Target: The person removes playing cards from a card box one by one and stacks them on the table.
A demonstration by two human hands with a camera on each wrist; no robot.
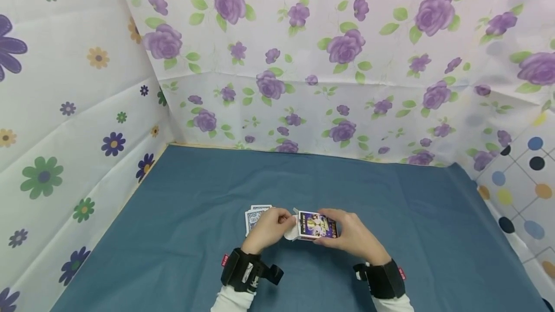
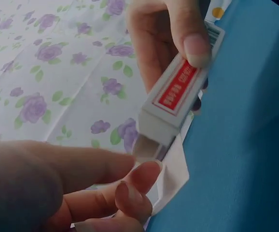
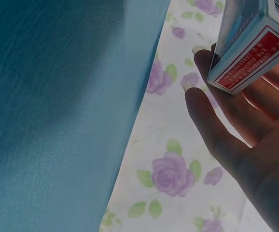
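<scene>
A playing-card box (image 1: 318,226) with a purple picture face is in my right hand (image 1: 353,235), its fingers along the far edge and its thumb along the near one. The open end faces left, with a white flap (image 2: 173,176) hanging out. My left hand (image 1: 270,227) is at this end, thumb and fingertips (image 2: 149,171) drawn together by the box's mouth and flap. Beneath and behind the left hand, blue-backed playing cards (image 1: 253,218) lie on the cloth, partly hidden by it. A red label panel (image 3: 250,60) shows on the box's narrow side in the right wrist view.
A blue cloth (image 1: 208,182) covers the table. Flowered sheets hang as a back wall (image 1: 269,110) and a left wall (image 1: 65,124); a dotted sheet (image 1: 533,196) is at the right. Both wrists wear black camera straps.
</scene>
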